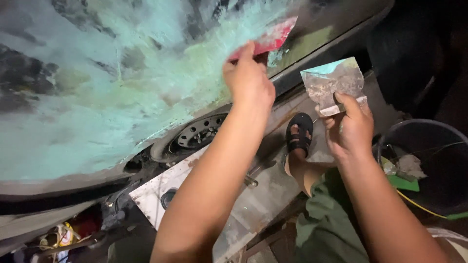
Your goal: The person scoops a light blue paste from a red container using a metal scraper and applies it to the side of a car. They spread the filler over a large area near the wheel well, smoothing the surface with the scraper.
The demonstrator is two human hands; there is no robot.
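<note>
Most of the car body panel point(97, 97) already wore pale green filler, left hand point(248, 80) gripping a red spreader point(270, 39) at its upper-right edge, right hand point(351, 127) clutching a filler-loaded metal scraper point(334, 83).

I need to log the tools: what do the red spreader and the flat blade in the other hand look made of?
The red spreader in the left hand looks like thin, smooth plastic, its edge smeared with pale green filler. The flat blade in the right hand looks like sheet metal: grey, dull, crusted with dried filler, though the coating hides most of the surface.
</note>
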